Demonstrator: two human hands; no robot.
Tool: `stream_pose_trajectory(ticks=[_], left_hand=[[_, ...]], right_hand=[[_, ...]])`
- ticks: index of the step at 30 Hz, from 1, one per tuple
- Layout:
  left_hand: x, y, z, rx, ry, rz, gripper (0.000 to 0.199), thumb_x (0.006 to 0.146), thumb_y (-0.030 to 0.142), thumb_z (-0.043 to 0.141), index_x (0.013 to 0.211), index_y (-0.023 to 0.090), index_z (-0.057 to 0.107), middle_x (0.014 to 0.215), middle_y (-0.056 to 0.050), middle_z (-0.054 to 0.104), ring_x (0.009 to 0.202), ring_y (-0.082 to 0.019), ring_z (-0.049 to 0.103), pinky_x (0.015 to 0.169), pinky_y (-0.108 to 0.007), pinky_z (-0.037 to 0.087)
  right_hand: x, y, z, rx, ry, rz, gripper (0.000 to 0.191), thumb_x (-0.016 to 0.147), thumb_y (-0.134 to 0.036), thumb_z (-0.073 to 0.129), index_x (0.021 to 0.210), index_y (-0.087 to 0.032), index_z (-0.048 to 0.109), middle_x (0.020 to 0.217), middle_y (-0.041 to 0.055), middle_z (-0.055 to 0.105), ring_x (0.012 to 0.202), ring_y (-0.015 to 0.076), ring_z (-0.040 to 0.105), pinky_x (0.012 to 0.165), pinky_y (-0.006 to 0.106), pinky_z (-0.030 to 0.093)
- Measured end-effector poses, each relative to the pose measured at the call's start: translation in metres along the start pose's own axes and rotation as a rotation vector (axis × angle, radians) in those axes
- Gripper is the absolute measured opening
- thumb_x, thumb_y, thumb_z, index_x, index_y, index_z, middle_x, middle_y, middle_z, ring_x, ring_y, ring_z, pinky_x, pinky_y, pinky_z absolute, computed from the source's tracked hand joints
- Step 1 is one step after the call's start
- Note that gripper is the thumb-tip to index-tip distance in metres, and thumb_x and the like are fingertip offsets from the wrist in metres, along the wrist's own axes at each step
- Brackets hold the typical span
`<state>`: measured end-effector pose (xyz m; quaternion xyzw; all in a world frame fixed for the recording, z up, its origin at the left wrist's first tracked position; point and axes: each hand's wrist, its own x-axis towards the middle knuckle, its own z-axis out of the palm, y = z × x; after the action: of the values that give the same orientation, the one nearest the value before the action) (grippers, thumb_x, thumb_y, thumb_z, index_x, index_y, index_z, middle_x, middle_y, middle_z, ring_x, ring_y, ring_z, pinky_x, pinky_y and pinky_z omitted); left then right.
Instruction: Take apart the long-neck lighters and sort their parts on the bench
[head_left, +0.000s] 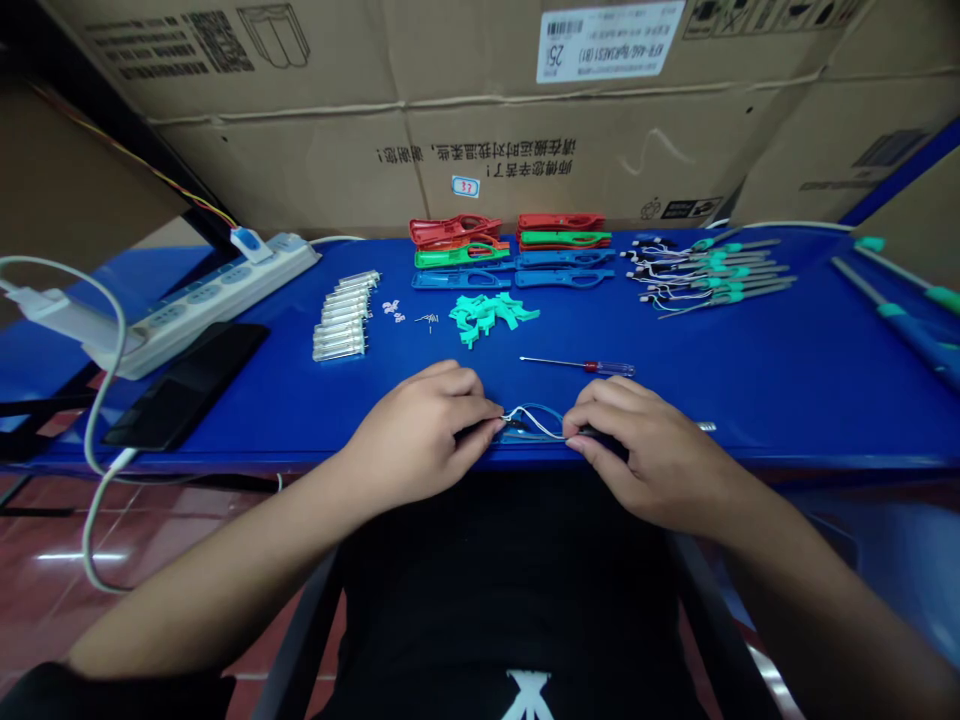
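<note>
At the table's front edge my left hand (427,430) pinches the left end of a white wire (534,424), near a small black part. My right hand (641,440) is closed on the wire's other end, beside a dark piece mostly hidden by the fingers. Between and beneath the hands lies a blue plastic shell (525,437). Just beyond my right hand rests a screwdriver (600,368) with a clear and red handle. A small metallic end (706,427) shows to the right of my right hand.
Turquoise pieces (487,315), coloured shells (457,255), metal-and-clear parts (345,318) and wired sticks (720,270) lie farther back. A black phone (187,385) and white power strip (217,300) are on the left. Cardboard (480,120) stands behind the blue table (420,375).
</note>
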<state>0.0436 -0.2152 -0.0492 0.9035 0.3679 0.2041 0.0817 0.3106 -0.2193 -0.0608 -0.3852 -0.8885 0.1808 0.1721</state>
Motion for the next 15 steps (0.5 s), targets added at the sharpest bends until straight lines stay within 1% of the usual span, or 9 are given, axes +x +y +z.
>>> stream_pose_trajectory(ticks=[3,5,10,15], left_hand=[[-0.003,0.006,0.003,0.074,0.038,-0.021,0.025,0.098,0.025,0.053,0.101,0.015,0.076,0.084,-0.007,0.063,0.079,-0.019,0.056,0.073,-0.034,0.049],[-0.002,0.006,0.002,0.05,0.04,-0.01,0.025,0.099,0.025,0.053,0.102,0.015,0.075,0.086,-0.007,0.064,0.08,-0.018,0.056,0.074,-0.033,0.049],[0.0,0.0,-0.004,-0.045,-0.029,0.024,0.02,0.099,0.025,0.055,0.103,0.016,0.072,0.091,-0.006,0.065,0.085,-0.018,0.058,0.079,-0.033,0.05],[0.0,0.002,-0.008,-0.047,-0.042,0.019,0.016,0.099,0.023,0.053,0.101,0.016,0.068,0.095,-0.006,0.067,0.09,-0.019,0.06,0.081,-0.033,0.05]], right_hand=[[0.0,0.0,0.001,-0.001,0.003,0.002,0.015,0.098,-0.022,0.046,0.094,-0.023,0.061,0.098,0.0047,0.061,0.094,0.0208,0.052,0.085,0.041,0.042],[0.0,0.0,0.001,-0.003,0.004,0.002,0.015,0.098,-0.022,0.046,0.094,-0.023,0.061,0.098,0.0047,0.061,0.094,0.0208,0.053,0.086,0.041,0.042],[0.0,-0.001,0.0,-0.004,-0.006,0.009,0.014,0.097,-0.02,0.047,0.094,-0.023,0.061,0.098,0.0055,0.061,0.094,0.0214,0.054,0.086,0.042,0.043],[0.001,-0.002,0.0,-0.018,0.01,0.006,0.016,0.098,-0.021,0.046,0.093,-0.022,0.061,0.097,0.0059,0.062,0.093,0.0216,0.054,0.085,0.042,0.043]])
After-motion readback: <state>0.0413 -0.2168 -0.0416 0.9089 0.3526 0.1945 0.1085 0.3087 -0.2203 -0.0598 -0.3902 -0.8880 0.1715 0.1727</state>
